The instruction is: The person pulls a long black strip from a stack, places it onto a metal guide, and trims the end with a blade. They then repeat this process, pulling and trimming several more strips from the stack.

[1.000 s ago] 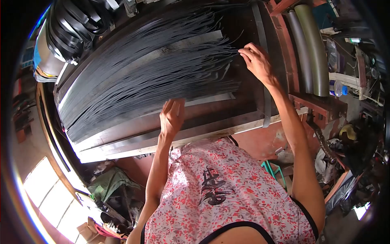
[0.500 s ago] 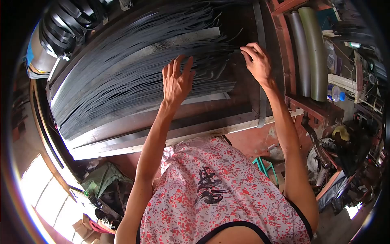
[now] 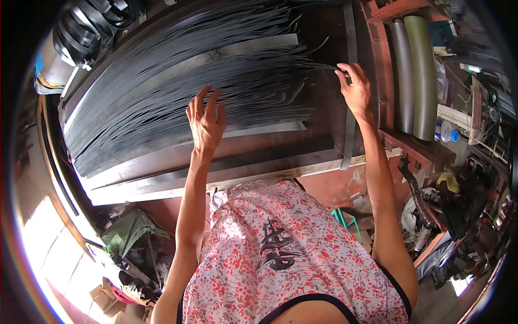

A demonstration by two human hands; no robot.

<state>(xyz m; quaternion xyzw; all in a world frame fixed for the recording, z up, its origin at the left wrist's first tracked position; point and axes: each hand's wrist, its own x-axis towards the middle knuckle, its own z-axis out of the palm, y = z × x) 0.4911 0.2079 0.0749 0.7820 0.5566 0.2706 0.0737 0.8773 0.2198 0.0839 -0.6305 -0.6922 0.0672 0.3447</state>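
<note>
Long, thin black strips (image 3: 156, 108) lie in a wide bundle across the dark table, their loose ends fanned toward the right. My right hand (image 3: 354, 90) pinches the ends of a few black strips (image 3: 322, 66) between thumb and fingers, drawn out past the rest of the bundle. Over the near part of the bundle is my left hand (image 3: 207, 123), fingers spread and holding nothing. A wider grey strip (image 3: 232, 49) runs among the thin ones, and a pale flat strip (image 3: 270, 130) lies along their near side.
A metal bar (image 3: 349, 108) crosses the table (image 3: 324, 124) at the right. Beyond it stand a green roll (image 3: 421, 81) and a grey roll (image 3: 403, 81) beside a red frame (image 3: 382, 70). Black coiled bands (image 3: 89, 35) sit at the upper left. A teal stool (image 3: 346, 220) is below.
My right hand has moved right and now has strip ends between its fingers. My left hand has shifted left and toward my body, still open.
</note>
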